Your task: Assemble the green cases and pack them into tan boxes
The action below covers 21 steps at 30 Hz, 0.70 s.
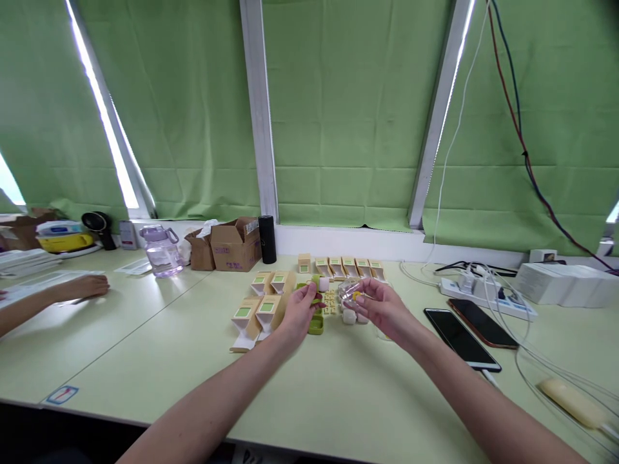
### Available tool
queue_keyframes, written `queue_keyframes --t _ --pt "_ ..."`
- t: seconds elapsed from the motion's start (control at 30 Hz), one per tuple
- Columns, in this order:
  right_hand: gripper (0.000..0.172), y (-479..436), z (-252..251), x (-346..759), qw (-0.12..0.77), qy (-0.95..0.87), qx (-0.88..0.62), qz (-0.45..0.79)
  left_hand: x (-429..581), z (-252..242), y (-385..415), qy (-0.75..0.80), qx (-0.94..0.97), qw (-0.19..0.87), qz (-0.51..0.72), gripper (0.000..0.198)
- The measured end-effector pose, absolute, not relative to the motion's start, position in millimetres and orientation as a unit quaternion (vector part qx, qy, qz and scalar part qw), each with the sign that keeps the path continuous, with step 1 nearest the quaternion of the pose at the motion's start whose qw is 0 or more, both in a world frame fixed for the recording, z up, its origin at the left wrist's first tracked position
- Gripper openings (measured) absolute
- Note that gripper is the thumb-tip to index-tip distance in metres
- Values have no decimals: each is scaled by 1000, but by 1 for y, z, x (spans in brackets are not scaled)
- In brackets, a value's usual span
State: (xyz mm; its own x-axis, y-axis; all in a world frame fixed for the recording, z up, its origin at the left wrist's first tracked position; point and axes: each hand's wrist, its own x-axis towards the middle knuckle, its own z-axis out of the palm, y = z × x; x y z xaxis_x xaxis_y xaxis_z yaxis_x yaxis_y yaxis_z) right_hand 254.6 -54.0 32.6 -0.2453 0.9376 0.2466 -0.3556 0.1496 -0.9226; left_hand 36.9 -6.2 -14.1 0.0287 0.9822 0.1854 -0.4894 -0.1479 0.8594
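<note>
My left hand (300, 308) is closed around a small green piece (315, 291) with a white cube at its tip (324, 283). My right hand (380, 304) pinches a clear plastic wrapper or case (349, 291) with a small yellow item inside (356, 296). Both hands hover just above the pale green table (338, 386), a few centimetres apart. Below them lie a green tray (316, 324), small yellow tiles (330, 301) and white cubes (349, 316). Small tan and green boxes stand in a row behind (349, 266) and in a group to the left (256, 312).
Two phones (461, 336) lie to the right, next to a power strip (488, 296) with cables and white boxes (565, 283). Cardboard boxes (236, 245), a black cylinder (267, 239) and a clear bottle (162, 251) stand at the back left. Another person's hand (82, 287) rests at far left.
</note>
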Motion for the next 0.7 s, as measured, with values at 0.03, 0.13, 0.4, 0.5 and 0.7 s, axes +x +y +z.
queue_keyframes --t 0.03,0.13,0.4,0.5,0.7 --pt "42 -48 26 248 562 -486 -251 620 37 -15 -6 295 417 580 635 55" --pt "47 -34 5 237 594 -405 -219 660 36 -15 -5 298 413 575 641 53" --pt "46 -37 -11 234 579 -359 -186 708 37 -11 -10 303 431 559 641 57" --pt "47 -45 -6 234 580 -373 -190 699 38 -10 -11 310 445 551 634 59" --pt "59 -44 -9 232 632 -418 -235 609 39 -11 -9 320 470 526 632 59"
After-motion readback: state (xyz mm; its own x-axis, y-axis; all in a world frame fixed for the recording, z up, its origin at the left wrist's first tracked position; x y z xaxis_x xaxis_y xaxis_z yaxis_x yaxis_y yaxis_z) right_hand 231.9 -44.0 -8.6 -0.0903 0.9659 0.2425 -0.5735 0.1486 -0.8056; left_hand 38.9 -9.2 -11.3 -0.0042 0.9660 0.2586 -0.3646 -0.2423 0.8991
